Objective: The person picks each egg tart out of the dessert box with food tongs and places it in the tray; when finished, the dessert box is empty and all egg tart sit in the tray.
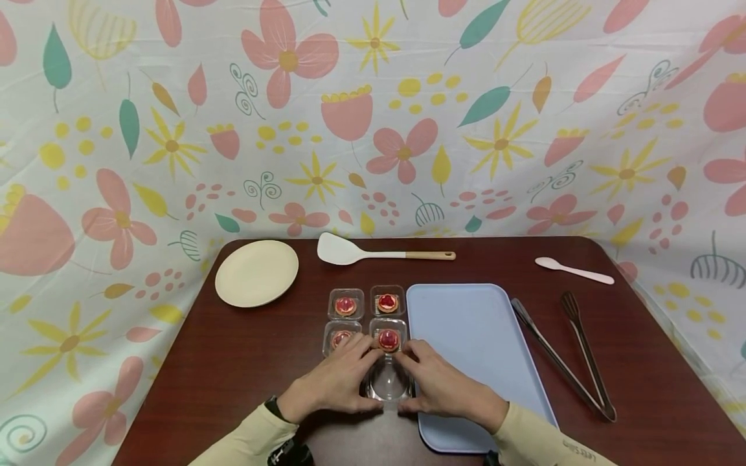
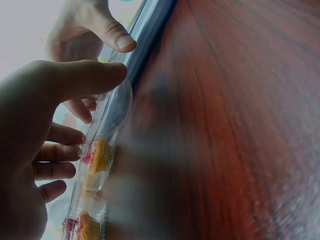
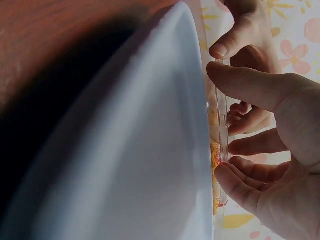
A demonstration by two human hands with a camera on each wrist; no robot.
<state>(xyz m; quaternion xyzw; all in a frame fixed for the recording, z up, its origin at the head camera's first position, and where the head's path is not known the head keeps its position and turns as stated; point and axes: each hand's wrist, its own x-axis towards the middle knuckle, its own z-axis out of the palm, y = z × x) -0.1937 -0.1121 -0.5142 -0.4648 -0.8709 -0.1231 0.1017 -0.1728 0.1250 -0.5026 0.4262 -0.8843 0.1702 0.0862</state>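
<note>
A clear plastic box point(image 1: 403, 326) holding a small red-topped tart point(image 1: 388, 339) stands at the middle of the table, its hinged lid point(image 1: 390, 383) folded open toward me. My left hand point(image 1: 340, 378) holds the lid's left side, thumb at the near edge and fingers by the hinge. On the opposite side my right hand point(image 1: 445, 385) holds it likewise, over the tray's edge. Both thumbs sit close together at the lid's near edge in the left wrist view, where the lid point(image 2: 119, 112) shows edge-on. My left fingers partly cover a neighbouring tart box point(image 1: 327, 336).
Two more tart boxes, left point(image 1: 331, 304) and right point(image 1: 402, 299), stand behind. A blue tray point(image 1: 472, 343) lies at right, with metal tongs point(image 1: 588, 382) beyond. A cream plate point(image 1: 256, 273), a white spatula point(image 1: 344, 250) and a pale spoon point(image 1: 574, 269) lie along the back.
</note>
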